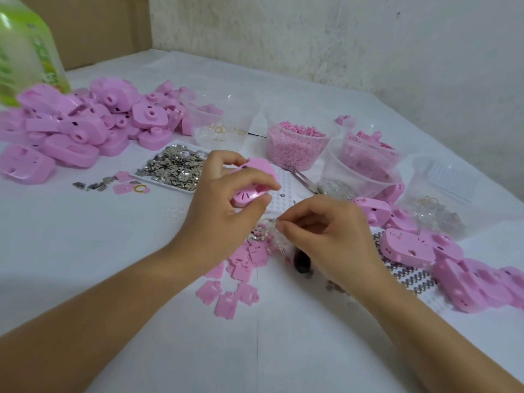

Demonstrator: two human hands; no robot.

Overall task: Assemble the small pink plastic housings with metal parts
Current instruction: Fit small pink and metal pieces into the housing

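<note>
My left hand (pixel 224 199) grips a small pink plastic housing (pixel 256 180) above the middle of the table, fingers curled round it. Just right of it, my right hand (pixel 326 234) pinches a tiny metal part (pixel 272 221) between thumb and forefinger, close below the housing. Under the hands lie a small heap of metal pieces (pixel 259 235) and several flat pink plates (pixel 241 272). A white tray (pixel 147 177) heaped with metal pieces sits behind my left hand.
A big pile of pink housings (pixel 79 129) fills the left back. More housings (pixel 408 248) lie at right over springs (pixel 408 275). Clear tubs hold pink beads (pixel 297 147), pink parts (pixel 365 163) and rings (pixel 218 129). Tweezers (pixel 302 177) lie behind; a green bottle (pixel 25 49) stands far left.
</note>
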